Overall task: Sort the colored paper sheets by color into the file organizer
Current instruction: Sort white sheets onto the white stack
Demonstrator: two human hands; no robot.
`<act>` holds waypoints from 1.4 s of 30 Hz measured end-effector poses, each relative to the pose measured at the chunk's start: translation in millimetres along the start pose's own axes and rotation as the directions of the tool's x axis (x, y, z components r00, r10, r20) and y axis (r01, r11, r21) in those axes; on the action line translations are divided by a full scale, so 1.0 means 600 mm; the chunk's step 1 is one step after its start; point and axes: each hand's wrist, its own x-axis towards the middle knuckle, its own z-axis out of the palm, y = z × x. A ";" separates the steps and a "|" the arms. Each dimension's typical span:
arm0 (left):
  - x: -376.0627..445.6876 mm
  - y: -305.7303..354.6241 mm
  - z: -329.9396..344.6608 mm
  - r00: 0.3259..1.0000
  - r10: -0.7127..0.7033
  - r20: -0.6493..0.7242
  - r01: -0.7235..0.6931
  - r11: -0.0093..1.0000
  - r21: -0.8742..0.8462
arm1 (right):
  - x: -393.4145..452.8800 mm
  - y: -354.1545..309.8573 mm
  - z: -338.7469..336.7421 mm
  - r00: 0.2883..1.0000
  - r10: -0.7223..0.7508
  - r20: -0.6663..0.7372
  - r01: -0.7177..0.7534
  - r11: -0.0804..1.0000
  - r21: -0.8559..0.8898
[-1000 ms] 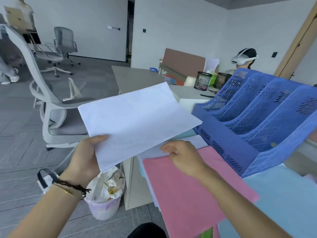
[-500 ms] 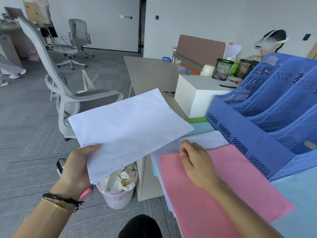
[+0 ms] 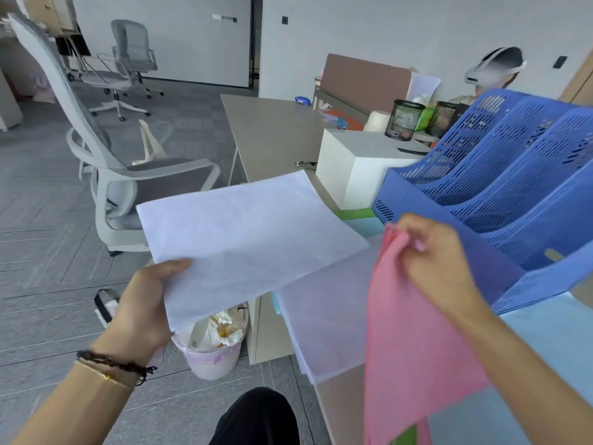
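Note:
My left hand [image 3: 144, 303] grips a white sheet [image 3: 250, 239] by its near corner and holds it out over the floor beside the desk. My right hand [image 3: 439, 268] pinches the top edge of a pink sheet [image 3: 414, 348], which hangs lifted off the pile. Under it lies another white sheet [image 3: 324, 319] on the desk, with light blue paper [image 3: 552, 342] to the right and a bit of green [image 3: 406, 436] at the bottom. The blue file organizer [image 3: 500, 194] with several slanted slots stands just beyond my right hand.
A white box [image 3: 353, 165] stands left of the organizer, with green and light blue sheets [image 3: 362, 220] at its foot. Two mesh pen cups [image 3: 404, 120] stand behind. A waste bin [image 3: 211, 345] sits on the floor under the white sheet. An office chair [image 3: 122, 175] stands at left. A person with a headset [image 3: 494, 69] sits at the back.
My right hand has pinched the pink sheet's top edge and raised it off the pile, uncovering the white sheet below. My left hand still holds its white sheet.

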 end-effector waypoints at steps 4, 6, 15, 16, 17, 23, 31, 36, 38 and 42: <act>-0.026 -0.037 0.061 0.998 0.028 0.058 -0.034 0.993 0.112 | 0.015 -0.015 -0.102 0.997 0.023 -0.073 -0.022 1.000 0.019; -0.046 -0.056 0.096 0.993 0.065 0.100 -0.079 0.986 0.148 | 0.013 -0.008 -0.131 0.996 0.039 -0.083 -0.036 0.999 0.038; -0.087 -0.128 0.180 0.999 -0.009 0.049 0.002 0.990 0.143 | 0.006 -0.031 -0.182 0.998 0.007 -0.065 -0.005 0.999 0.033; -0.088 -0.130 0.185 0.999 -0.025 0.048 0.017 0.989 0.147 | 0.008 -0.036 -0.186 0.998 0.002 -0.061 -0.001 1.000 0.025; -0.086 -0.132 0.189 0.998 -0.035 0.052 0.026 0.987 0.158 | 0.011 -0.042 -0.192 0.999 -0.004 -0.053 0.005 1.000 0.022; -0.067 -0.140 0.210 0.993 -0.083 0.088 0.070 0.987 0.146 | 0.022 -0.087 -0.212 0.998 -0.059 0.032 0.061 0.996 -0.061; -0.080 -0.143 0.224 0.991 -0.094 0.098 0.087 0.993 0.077 | 0.033 -0.094 -0.070 0.941 -0.169 0.293 0.288 0.853 -0.434; -0.082 -0.136 0.225 0.990 -0.123 0.062 0.121 0.992 0.026 | 0.024 -0.019 0.081 0.865 0.006 0.502 0.332 0.743 -0.581; -0.071 -0.139 0.222 0.988 -0.151 0.044 0.150 0.988 0.035 | 0.016 0.008 0.102 0.853 0.029 0.521 0.294 0.798 -0.526; -0.061 -0.137 0.220 0.989 -0.135 0.053 0.131 0.989 0.065 | 0.010 0.037 0.119 0.848 0.079 0.525 0.206 0.862 -0.463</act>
